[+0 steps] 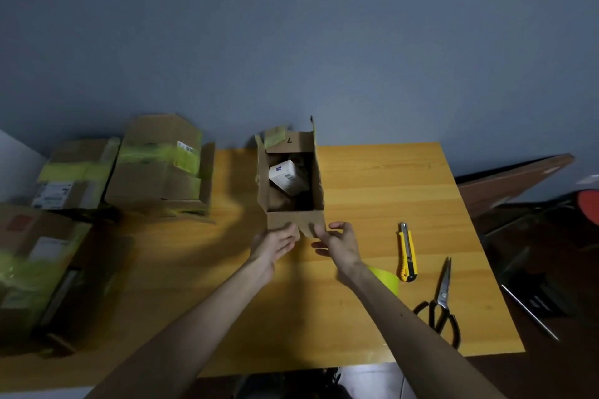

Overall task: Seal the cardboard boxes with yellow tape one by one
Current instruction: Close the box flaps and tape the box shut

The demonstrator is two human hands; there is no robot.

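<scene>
Right now the cardboard box (263,181) stands open near the far edge of the tabletop (372,178), about midway along it, with a white carton (287,176) inside. The left hand (275,244) lays fairly straight fingers against the near flap (308,226); the right hand (340,243) pinches that flap between thumb and forefinger. A roll of yellow tape (385,278) peeks from behind the right forearm, beside a utility knife (407,253) and scissors (442,298) toward the right edge. Taped boxes (155,165) crowd the left edge.
</scene>
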